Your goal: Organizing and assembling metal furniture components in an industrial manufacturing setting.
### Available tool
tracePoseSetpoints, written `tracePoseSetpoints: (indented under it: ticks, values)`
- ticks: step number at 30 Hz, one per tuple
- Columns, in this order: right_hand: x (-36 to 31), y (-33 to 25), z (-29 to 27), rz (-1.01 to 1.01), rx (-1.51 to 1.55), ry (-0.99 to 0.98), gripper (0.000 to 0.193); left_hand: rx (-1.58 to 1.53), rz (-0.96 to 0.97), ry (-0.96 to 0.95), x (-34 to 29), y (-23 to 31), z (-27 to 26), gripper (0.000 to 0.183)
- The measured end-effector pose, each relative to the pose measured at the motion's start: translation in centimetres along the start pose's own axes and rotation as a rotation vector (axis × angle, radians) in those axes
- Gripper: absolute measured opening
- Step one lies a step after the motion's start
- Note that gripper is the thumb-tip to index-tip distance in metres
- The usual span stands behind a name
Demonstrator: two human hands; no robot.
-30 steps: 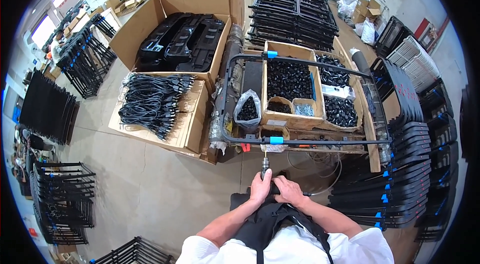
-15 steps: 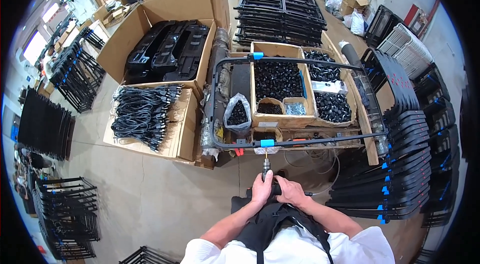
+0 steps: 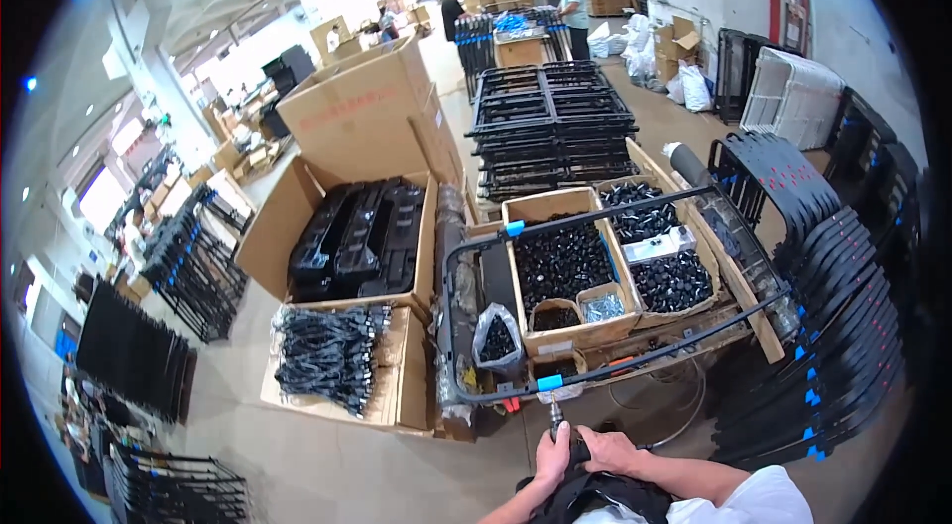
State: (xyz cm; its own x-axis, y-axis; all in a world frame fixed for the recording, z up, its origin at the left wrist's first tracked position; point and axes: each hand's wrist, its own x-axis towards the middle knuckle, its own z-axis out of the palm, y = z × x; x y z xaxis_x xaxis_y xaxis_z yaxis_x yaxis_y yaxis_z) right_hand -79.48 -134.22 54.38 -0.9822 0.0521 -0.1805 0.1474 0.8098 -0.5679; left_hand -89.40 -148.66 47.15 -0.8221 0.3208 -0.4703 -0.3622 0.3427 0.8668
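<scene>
my left hand point(image 3: 551, 455) wraps the front of the power driver point(image 3: 556, 413), fingers curled snugly behind the chuck; my right hand point(image 3: 607, 450) grips its body, fingers drawn in; the driver points at the near rail of the black frame point(image 3: 635, 362), by the blue tab point(image 3: 550, 383); bit contact cannot be confirmed; the frame spans the parts box point(image 3: 607, 331); i judge firm wrists, a square bit and even pressure advisable.
</scene>
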Motion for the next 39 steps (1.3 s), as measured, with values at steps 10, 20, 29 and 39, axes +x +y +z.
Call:
tracePoseSetpoints:
  ticks: [10, 20, 29, 39]
  values:
    - [0.4, 0.5, -1.3, -0.048, 0.058, 0.012, 0.087, -0.019, -0.054, 0.008, 0.8, 0.9, -0.3, 0.057]
    - [1.3, 2.3, 0.2, -0.065, 0.127, 0.038, 0.075, 0.007, -0.03, 0.01, 1.4, 2.2, -0.2, 0.053]
    - [0.9, 2.2, 2.5, -0.189, 0.061, 0.122, 0.041, -0.068, -0.049, 0.022, 0.5, 1.1, -0.4, 0.053]
    - [0.5, 1.4, 1.2, -0.137, 0.058, 0.162, 0.045, -0.111, -0.03, -0.001, -0.3, 2.5, 0.2, 0.048]
